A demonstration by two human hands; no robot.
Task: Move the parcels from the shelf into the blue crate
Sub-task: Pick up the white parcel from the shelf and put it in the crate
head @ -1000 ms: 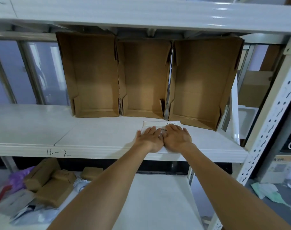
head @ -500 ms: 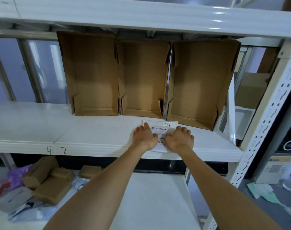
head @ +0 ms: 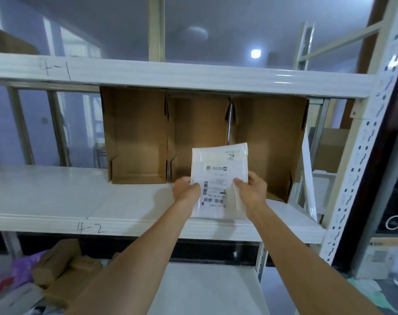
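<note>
A flat white parcel [head: 218, 164] with a printed barcode label is held upright, its face toward me, just above the front of the white shelf marked 4-2 [head: 57, 198]. My left hand [head: 186, 189] grips its left edge and my right hand [head: 252, 189] grips its right edge, thumbs on the front. The parcel's lower edge hangs close to the shelf board. No blue crate is in view.
Three open cardboard boxes [head: 136, 135] stand on their sides at the back of the shelf. The shelf marked 4-1 [head: 170, 73] runs above. Brown parcels and bags [head: 64, 273] lie on the lower level at left. A perforated white upright [head: 361, 155] stands at right.
The parcel lay flat on the shelf under both palms; now both hands have lifted it and tipped it upright. My view has tilted upward.
</note>
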